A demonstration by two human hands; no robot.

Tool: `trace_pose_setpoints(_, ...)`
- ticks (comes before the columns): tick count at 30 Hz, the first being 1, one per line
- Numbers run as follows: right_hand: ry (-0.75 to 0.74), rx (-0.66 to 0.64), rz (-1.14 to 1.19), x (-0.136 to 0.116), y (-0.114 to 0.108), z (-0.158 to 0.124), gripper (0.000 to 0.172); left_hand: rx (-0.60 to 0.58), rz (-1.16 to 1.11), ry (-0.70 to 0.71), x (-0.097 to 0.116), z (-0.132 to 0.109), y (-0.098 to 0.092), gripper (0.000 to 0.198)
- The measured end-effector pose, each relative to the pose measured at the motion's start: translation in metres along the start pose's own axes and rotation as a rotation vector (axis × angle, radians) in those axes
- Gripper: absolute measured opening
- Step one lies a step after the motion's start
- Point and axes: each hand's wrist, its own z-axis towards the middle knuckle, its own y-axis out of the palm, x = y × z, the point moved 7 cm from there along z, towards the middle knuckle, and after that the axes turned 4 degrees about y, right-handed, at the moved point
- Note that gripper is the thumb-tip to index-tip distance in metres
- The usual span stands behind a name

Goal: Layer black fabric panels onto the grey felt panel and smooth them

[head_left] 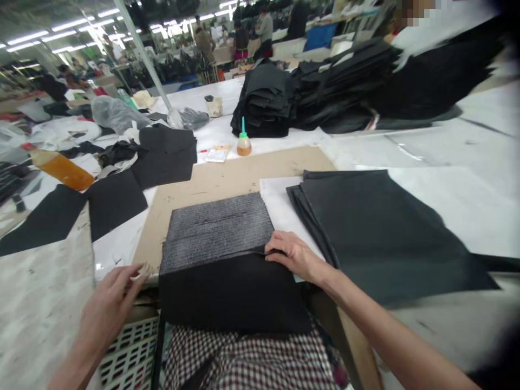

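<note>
A grey ribbed sheet (219, 230) lies on the tan board in front of me. Along its near edge is a black fabric piece (231, 295), which hangs over the table edge onto my lap. My right hand (290, 254) pinches the black piece's edge at the right end, where it meets the grey sheet. To the left of the sheet, apart from it, my left hand (116, 295) is held near the board's front corner. Its thumb and fingertips are drawn together around something small and pale that I cannot make out.
Black fabric panels are stacked (377, 227) at right. A small bottle with a green nozzle (244, 145) stands behind the tan board (284, 162). Large black piles (264, 97) lie farther back. At left are an amber bottle (63, 169) and a white plastic basket (130, 346). Someone's sleeve (442, 32) shows at upper right.
</note>
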Motion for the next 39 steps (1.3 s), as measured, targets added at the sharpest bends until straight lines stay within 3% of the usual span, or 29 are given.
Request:
trace_pose_setpoints(4,-0.01,0.001,0.057,0.002,-0.002,-0.002,0.007,-0.004,-0.279,0.281,0.131,0.049,0.032,0.038)
trace_pose_setpoints(6,-0.024,0.009,0.074,0.003,-0.003,-0.003,0.008,-0.085,-0.333,0.42,0.189,0.068,0.055,0.039)
trace_pose_setpoints(9,-0.028,0.03,0.041,0.002,-0.004,-0.006,0.007,-0.132,-0.337,0.503,0.233,0.085,0.086,0.033)
trace_pose_setpoints(12,0.027,0.051,-0.051,0.001,-0.011,-0.008,0.01,-0.113,-0.332,0.491,0.238,0.091,0.105,0.019)
trace_pose_setpoints(17,0.092,0.008,-0.053,0.002,-0.03,-0.01,0.028,-0.066,-0.353,0.442,0.231,0.092,0.107,0.023)
trace_pose_setpoints(22,0.033,0.004,-0.009,0.008,-0.035,-0.007,0.017,-0.053,-0.393,0.435,0.232,0.093,0.107,0.02)
trace_pose_setpoints(30,-0.067,0.043,0.026,0.014,-0.031,-0.006,0.018,-0.01,-0.304,0.53,0.236,0.09,0.108,0.021)
trace_pose_setpoints(39,-0.227,0.002,-0.345,-0.003,-0.025,-0.013,0.02,-0.034,-0.11,0.67,0.243,0.086,0.106,0.03)
